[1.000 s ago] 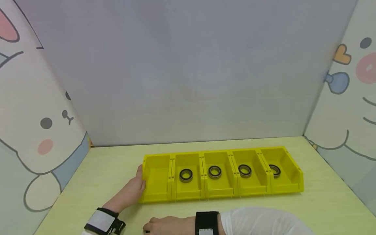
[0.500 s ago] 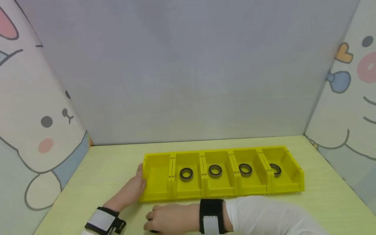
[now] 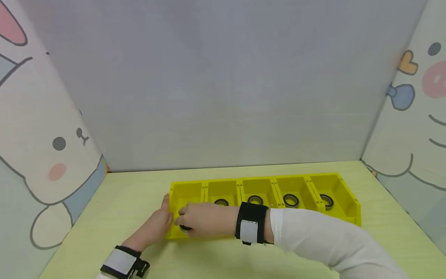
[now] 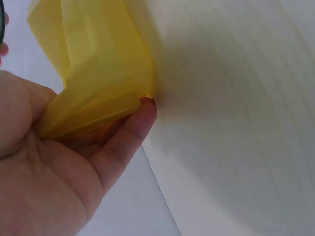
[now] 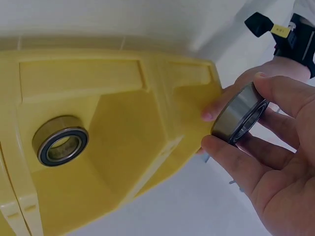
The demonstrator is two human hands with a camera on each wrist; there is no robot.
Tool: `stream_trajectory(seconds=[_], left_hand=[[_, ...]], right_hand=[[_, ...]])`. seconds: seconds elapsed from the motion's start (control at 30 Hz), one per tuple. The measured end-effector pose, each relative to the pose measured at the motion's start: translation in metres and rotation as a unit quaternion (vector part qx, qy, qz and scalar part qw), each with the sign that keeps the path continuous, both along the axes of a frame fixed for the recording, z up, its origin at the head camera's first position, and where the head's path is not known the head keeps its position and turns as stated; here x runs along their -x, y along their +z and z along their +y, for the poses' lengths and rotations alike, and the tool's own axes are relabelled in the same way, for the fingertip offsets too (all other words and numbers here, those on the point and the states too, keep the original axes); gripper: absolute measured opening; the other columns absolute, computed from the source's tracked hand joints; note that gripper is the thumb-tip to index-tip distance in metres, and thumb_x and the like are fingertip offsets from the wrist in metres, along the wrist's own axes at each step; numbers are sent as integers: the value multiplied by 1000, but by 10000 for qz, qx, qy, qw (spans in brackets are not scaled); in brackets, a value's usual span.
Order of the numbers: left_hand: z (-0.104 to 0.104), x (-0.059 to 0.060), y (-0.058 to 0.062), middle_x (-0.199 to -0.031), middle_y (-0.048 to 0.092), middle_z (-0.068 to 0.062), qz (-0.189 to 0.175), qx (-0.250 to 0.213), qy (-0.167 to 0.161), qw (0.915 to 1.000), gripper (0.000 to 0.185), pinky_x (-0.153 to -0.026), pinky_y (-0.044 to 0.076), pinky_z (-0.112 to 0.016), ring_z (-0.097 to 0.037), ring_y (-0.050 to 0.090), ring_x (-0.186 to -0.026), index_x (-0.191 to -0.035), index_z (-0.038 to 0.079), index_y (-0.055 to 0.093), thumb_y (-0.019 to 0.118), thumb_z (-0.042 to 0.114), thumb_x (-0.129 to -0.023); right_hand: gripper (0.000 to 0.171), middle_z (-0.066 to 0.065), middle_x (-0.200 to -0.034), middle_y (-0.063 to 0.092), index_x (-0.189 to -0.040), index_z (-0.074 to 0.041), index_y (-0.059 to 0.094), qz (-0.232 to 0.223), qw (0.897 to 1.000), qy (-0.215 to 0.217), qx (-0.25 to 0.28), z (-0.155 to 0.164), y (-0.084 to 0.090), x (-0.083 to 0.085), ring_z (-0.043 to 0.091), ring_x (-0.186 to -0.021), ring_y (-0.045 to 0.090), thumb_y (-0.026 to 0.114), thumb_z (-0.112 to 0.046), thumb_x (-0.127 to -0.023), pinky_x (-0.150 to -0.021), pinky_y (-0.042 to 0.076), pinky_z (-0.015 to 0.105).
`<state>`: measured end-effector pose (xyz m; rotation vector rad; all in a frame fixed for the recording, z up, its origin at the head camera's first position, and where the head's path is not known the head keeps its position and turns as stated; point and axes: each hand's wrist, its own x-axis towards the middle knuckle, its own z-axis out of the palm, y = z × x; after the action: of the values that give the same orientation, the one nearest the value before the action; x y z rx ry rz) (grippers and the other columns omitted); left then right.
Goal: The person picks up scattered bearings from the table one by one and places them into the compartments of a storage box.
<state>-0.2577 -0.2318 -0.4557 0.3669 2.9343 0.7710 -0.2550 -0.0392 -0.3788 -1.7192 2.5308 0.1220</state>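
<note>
Bearing is pinched on edge between thumb and fingers of the right hand, held over the front of the leftmost bin of the yellow tray. Left hand lies flat against the tray's left end wall, fingers straight, gripping nothing. Four further bearings lie flat, one in each remaining bin. Tray stands on the desk.

Five yellow bins, four bearings inside, seemingly a fifth bearing in hand
</note>
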Motion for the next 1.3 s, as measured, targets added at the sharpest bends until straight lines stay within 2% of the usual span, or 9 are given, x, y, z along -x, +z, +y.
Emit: stream_trajectory(seconds=[0.1, 0.2, 0.33, 0.43, 0.7, 0.83, 0.93, 1.17, 1.3], left_hand=[[0, -1, 1, -90, 59, -17, -15, -24, -8, 10000, 61, -70, 44, -34, -19, 51, -72, -143, -14, 3, 40, 5, -98], [0, -2, 3, -78, 54, -11, -85, -11, 24, 10000, 61, -69, 43, -33, -18, 50, -68, -143, -14, 2, 40, 6, -98], [0, -2, 3, -72, 49, -8, -104, 89, 49, 9999, 62, -69, 43, -33, -18, 49, -67, -143, -14, 1, 39, 6, -98], [-1, -2, 2, -78, 53, -11, 17, 125, 16, 9999, 61, -71, 44, -35, -19, 51, -71, -142, -14, 2, 39, 5, -98], [-1, -4, 1, -86, 59, -19, 199, 83, -75, 9997, 60, -74, 46, -37, -21, 53, -74, -141, -15, 4, 40, 4, -97], [-1, -4, 1, -79, 56, -15, 191, 33, -57, 9998, 60, -71, 44, -37, -20, 51, -71, -141, -16, 5, 40, 4, -96], [-1, -3, 2, -73, 52, -10, 109, 13, -14, 9999, 61, -70, 43, -35, -19, 49, -67, -142, -16, 4, 40, 4, -96], [0, -4, 0, -91, 61, -22, 415, 27, -151, 9990, 60, -77, 48, -41, -22, 55, -76, -140, -17, 6, 41, 2, -96], [0, -5, 0, -100, 61, -26, 433, -8, -177, 9989, 59, -81, 48, -43, -24, 57, -82, -140, -17, 6, 40, 3, -96]], right_hand=[[30, -3, -96, 61, -121, -14, 62, -144, 9996, -247, 75, -2, -2, 12, 8, -77, 50, 60, -22, -92, -69, 42, 12], [31, 0, -103, 64, -121, -12, 63, -193, 9985, -471, 181, -5, -6, 22, 8, -76, 52, 62, -21, -91, -69, 43, 12], [21, 0, -91, 62, -110, -10, 65, -217, 9967, -700, 349, -9, -10, 34, 8, -71, 49, 63, -18, -90, -63, 39, 13], [16, -1, -82, 55, -103, -10, 65, -186, 9955, -847, 387, -14, -11, 41, 9, -69, 47, 64, -18, -89, -60, 38, 15], [12, -3, -74, 48, -98, -11, 64, -76, 9948, -951, 352, -24, -15, 49, 9, -67, 44, 64, -19, -89, -58, 35, 16], [5, -3, -67, 41, -90, -11, 63, -146, 9940, -1006, 412, -30, -21, 52, 9, -60, 41, 63, -16, -89, -54, 31, 16], [5, -4, -64, 42, -87, -11, 64, -122, 9937, -1062, 334, -36, -27, 54, 9, -58, 41, 64, -16, -88, -53, 31, 16], [5, -4, -68, 50, -85, -14, 66, 160, 9938, -1095, 128, -46, -47, 54, 10, -62, 45, 63, -16, -89, -58, 37, 18], [7, -3, -70, 53, -84, -13, 66, 249, 9933, -1124, 110, -49, -55, 53, 10, -61, 46, 62, -15, -90, -58, 39, 19]])
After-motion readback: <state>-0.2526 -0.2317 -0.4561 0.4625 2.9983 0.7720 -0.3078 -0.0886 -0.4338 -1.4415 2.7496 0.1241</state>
